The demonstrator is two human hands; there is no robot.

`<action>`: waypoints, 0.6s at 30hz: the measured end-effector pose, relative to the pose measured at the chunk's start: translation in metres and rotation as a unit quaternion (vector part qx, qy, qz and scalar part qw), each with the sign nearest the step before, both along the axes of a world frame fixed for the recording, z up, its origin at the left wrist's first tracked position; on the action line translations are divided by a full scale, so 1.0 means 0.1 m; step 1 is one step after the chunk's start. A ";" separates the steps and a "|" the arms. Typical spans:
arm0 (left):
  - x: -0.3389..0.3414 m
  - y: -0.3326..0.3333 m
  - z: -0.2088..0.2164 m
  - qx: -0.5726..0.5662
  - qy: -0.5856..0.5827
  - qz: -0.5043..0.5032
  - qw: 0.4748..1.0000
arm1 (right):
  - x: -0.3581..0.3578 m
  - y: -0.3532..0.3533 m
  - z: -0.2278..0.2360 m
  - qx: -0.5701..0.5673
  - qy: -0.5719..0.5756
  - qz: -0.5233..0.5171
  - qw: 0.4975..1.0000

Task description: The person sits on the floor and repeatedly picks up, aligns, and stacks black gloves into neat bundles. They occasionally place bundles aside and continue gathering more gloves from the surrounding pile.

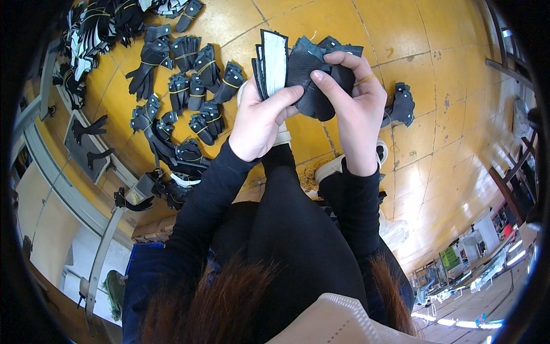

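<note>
Above my knees, my left hand (256, 122) is closed around a few narrow black strips (275, 63), one showing a white face. Its thumb also presses the edge of some rounded black leather pieces (309, 97). My right hand (356, 112) pinches those leather pieces from the other side, thumb in front and index finger bent over the top. The pieces overlap in a fan, and their undersides are hidden. A yellow rubber band (365, 79) is looped around a finger of my right hand.
Banded bundles of black pieces (207, 69) lie on the yellow tiled floor (309, 14) to the left. Another black bundle (403, 105) lies right of my hands. A metal frame (69, 186) stands at the left. Yellow bands (310, 174) lie between my feet.
</note>
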State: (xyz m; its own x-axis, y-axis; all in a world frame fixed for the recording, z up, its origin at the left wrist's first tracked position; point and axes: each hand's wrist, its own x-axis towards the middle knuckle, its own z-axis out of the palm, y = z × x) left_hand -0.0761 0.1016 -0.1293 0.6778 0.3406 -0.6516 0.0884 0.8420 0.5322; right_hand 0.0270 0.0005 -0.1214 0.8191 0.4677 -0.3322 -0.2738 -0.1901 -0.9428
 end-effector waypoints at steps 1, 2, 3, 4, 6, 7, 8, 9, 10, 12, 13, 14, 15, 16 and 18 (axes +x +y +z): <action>0.00 -0.01 0.00 0.008 -0.003 -0.001 1.000 | 0.01 0.00 -0.01 -0.011 -0.005 0.008 1.000; -0.01 -0.02 0.00 0.016 -0.006 -0.002 1.000 | 0.01 0.00 -0.03 -0.022 -0.010 0.015 1.000; -0.01 -0.02 0.00 0.025 -0.009 -0.002 1.000 | 0.01 0.01 -0.04 -0.032 -0.016 0.023 0.999; -0.03 -0.02 -0.02 0.029 -0.012 -0.010 0.999 | 0.01 0.02 -0.03 -0.032 -0.026 0.023 0.999; -0.05 0.00 -0.06 0.036 -0.017 -0.024 0.999 | -0.01 0.04 -0.03 -0.033 -0.045 0.023 0.998; -0.04 -0.01 -0.05 0.044 -0.011 -0.027 0.999 | -0.01 0.04 -0.04 -0.046 -0.055 0.022 0.997; -0.03 -0.01 -0.04 0.052 -0.005 -0.029 0.998 | -0.02 0.04 -0.05 -0.059 -0.065 0.021 0.996; -0.02 -0.02 -0.03 0.060 0.000 -0.032 0.998 | -0.03 0.04 -0.05 -0.072 -0.074 0.020 0.994; -0.01 -0.01 -0.02 0.018 -0.022 -0.006 1.000 | -0.03 0.05 -0.05 -0.058 -0.091 0.016 0.994; 0.01 0.01 -0.02 -0.066 -0.068 0.044 0.995 | -0.05 0.07 -0.04 -0.032 -0.124 0.008 0.992; 0.01 0.01 0.00 -0.058 -0.056 0.038 0.996 | -0.06 0.08 -0.03 -0.043 -0.143 0.021 0.988; 0.01 0.01 0.02 -0.050 -0.044 0.032 0.997 | -0.06 0.08 -0.01 -0.054 -0.162 0.034 0.985; 0.01 0.01 0.03 -0.042 -0.033 0.027 0.998 | -0.07 0.09 0.00 -0.065 -0.181 0.047 0.980; 0.01 0.01 0.05 -0.029 -0.027 0.012 0.999 | -0.08 0.10 0.03 -0.063 -0.179 0.044 0.981; 0.00 0.02 0.07 -0.004 -0.017 -0.016 1.000 | -0.10 0.13 0.06 -0.058 -0.176 0.040 0.982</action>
State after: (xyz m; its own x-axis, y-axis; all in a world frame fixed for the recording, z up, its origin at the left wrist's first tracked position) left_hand -0.0756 0.1041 -0.1222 0.7097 0.3136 -0.6308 0.0979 0.8429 0.5292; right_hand 0.0174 0.0134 -0.1155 0.8552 0.5104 -0.0905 0.0846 -0.3096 -0.9471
